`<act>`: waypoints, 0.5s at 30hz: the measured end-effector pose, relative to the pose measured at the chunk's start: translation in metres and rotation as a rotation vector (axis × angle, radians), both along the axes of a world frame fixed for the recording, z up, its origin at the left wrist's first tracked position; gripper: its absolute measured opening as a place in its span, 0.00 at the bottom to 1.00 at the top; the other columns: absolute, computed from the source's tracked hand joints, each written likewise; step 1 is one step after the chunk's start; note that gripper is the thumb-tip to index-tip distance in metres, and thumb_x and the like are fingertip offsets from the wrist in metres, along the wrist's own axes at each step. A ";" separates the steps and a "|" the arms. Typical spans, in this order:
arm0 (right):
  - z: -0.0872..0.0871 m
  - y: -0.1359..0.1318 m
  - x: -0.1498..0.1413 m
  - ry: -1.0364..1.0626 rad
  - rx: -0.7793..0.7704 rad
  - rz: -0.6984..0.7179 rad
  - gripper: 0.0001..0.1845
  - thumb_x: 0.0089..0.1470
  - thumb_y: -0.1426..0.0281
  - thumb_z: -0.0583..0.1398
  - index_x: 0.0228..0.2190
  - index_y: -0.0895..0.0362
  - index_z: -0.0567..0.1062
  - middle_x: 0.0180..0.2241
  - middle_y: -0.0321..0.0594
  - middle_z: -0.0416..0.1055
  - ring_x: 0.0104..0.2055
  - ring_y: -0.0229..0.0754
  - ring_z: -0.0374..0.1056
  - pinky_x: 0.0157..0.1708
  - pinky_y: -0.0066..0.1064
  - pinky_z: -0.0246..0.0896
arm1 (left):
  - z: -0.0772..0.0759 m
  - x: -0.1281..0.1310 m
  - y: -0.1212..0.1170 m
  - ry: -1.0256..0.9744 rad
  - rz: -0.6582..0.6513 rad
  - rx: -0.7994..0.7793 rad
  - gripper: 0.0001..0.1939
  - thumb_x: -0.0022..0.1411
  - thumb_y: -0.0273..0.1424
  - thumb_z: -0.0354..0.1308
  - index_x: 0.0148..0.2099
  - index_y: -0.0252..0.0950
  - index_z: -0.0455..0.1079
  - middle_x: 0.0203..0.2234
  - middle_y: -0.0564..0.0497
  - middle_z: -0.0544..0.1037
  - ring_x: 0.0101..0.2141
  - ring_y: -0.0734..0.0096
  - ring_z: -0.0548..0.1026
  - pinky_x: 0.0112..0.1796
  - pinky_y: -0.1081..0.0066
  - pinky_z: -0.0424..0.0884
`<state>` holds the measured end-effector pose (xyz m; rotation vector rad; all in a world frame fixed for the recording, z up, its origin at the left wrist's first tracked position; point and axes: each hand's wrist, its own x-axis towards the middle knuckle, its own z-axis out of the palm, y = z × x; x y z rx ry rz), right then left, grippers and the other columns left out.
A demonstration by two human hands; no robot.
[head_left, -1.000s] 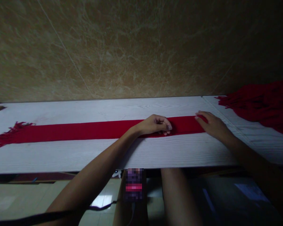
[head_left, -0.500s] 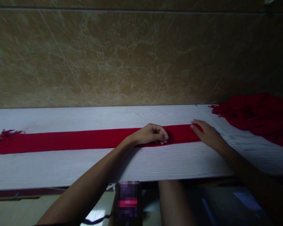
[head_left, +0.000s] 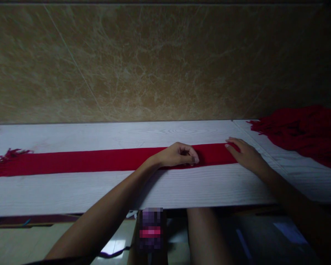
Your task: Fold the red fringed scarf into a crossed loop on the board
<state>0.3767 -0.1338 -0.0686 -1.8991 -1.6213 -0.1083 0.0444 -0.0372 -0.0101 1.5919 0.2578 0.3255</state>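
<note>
A long red scarf [head_left: 99,161] lies folded lengthwise in a narrow strip across the white table [head_left: 127,191], its fringe at the far left. My left hand [head_left: 179,156] rests on the strip near its middle, fingers curled and pinching the cloth. My right hand [head_left: 244,154] lies flat on the strip's right end, fingers stretched out and pressing it down.
A heap of red fringed scarves [head_left: 303,132] lies at the back right of the table. A brown marble-patterned wall [head_left: 154,62] rises right behind the table. My knees and a tiled floor [head_left: 11,243] show below the table's front edge.
Both hands stay on the scarf with hardly any movement; only the camera has shifted a little up and down.
</note>
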 end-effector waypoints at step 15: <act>0.001 0.001 -0.001 0.000 0.004 -0.003 0.21 0.63 0.53 0.54 0.46 0.49 0.80 0.55 0.50 0.80 0.61 0.60 0.74 0.66 0.61 0.63 | 0.028 -0.010 -0.019 -0.027 -0.163 -0.003 0.18 0.65 0.43 0.70 0.48 0.33 0.80 0.41 0.42 0.84 0.39 0.66 0.81 0.39 0.69 0.77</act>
